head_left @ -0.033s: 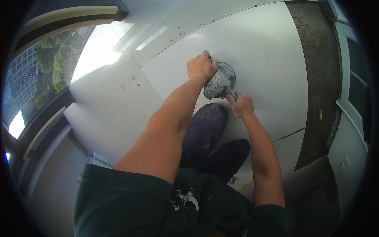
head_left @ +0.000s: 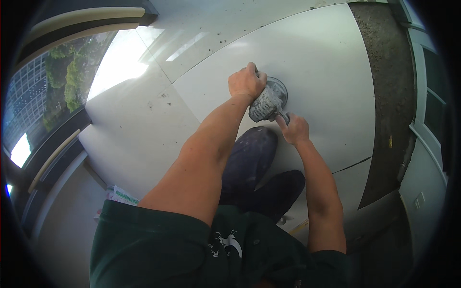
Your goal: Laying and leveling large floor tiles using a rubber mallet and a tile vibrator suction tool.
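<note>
A tile vibrator [head_left: 263,103], grey and coated in dust, rests on a large white floor tile [head_left: 331,72]. Its round suction pad [head_left: 283,89] lies against the tile's face. My left hand [head_left: 247,81] is closed around the upper left part of the tool, fingers curled. On the lower right, my right hand [head_left: 297,129] grips the tool's short handle end, with the thumb along it. Both forearms reach forward over my bent knees [head_left: 253,151] in dark trousers. The undersides of the hands' grips are hidden.
Beyond the tile's right edge runs a strip of rough grey-brown mortar [head_left: 391,72] with a small yellow piece [head_left: 390,141] on it. A pale wall [head_left: 415,187] and window frame stand farther right. Crumbs dot the neighbouring tiles [head_left: 144,115]. A printed plastic bag [head_left: 122,194] lies by my left side.
</note>
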Motion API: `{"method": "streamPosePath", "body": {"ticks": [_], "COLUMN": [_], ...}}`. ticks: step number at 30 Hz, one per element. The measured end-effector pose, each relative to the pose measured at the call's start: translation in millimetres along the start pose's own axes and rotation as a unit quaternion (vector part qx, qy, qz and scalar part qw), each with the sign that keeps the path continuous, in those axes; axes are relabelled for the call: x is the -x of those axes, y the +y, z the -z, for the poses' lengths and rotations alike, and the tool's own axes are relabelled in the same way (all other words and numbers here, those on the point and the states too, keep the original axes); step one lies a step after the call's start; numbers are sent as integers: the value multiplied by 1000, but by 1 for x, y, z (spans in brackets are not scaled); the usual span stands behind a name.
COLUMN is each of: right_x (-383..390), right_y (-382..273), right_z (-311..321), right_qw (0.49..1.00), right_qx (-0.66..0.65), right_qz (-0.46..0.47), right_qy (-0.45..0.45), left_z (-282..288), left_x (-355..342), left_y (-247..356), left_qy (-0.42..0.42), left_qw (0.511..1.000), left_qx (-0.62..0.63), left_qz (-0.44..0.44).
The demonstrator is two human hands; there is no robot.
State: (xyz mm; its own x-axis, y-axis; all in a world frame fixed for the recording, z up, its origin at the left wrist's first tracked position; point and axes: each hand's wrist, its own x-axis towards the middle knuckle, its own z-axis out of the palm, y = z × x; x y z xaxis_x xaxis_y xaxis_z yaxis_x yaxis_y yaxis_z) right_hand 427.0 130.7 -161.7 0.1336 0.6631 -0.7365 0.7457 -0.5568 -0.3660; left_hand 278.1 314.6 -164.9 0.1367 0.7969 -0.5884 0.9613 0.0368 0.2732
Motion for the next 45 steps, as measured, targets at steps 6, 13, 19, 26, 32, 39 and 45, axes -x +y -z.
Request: {"method": "streamPosePath", "body": {"ticks": [6,13,19,26,32,39,45], "right_x": [-2,-3,-3,-1,-4,-4,-4], "right_y": [-7,-3,-5,-4,-6,-4,-4], "right_z": [0,-2,-2,-1,1,0,0], "right_qw": [1000,1000,1000,1000,1000,1000,1000], "right_qx": [5,19,18,19,19,17,11], "right_qz": [10,-1,-5,-7,-15,-10,-15], "right_qy": [11,16,5,6,-10,-18,-19], "left_z": [2,-5,-13,-12,-13,-13,-11], "left_x": [0,1,-1,-2,-2,-1,-1], "left_y": [-5,-4,-9,-8,-11,-10,-9], "left_qy": [-7,-4,30,32,36,33,34], "left_qw": [1000,1000,999,999,999,999,999], "left_qx": [0,-5,2,-1,-4,3,3], "left_qz": [10,14,13,15,8,7,1]}}
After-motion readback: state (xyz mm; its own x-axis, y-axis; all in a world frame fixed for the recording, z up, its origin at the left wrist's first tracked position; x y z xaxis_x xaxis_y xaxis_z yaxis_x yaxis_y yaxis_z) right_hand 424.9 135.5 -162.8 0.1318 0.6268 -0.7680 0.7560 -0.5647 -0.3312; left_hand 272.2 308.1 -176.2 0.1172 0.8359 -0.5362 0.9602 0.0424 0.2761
